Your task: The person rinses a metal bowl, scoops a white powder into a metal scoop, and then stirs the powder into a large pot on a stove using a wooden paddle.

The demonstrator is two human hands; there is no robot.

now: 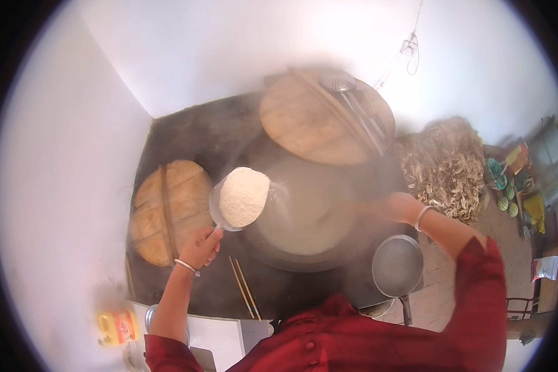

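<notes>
My left hand (201, 246) grips the handle of a scoop (216, 204) heaped with pale flour (244, 197). The scoop is held over the left rim of a large wok (288, 266) set into a dark stove top. Fine flour drifts off its right side toward the cloudy, pale liquid (302, 223) in the wok. Over the wok's right side, my right hand (402, 208) is closed around a blurred stirring tool (365, 209). Steam and motion hide most of that tool, and its far end cannot be made out.
Round wooden lids lie left (149, 218) and behind (293, 116); a skimmer (338, 83) rests on the rear one. Chopsticks (244, 288) lie in front. A pan (397, 265) sits at the right edge, near dry husks (446, 172). A yellow oil jug (116, 327) stands lower left.
</notes>
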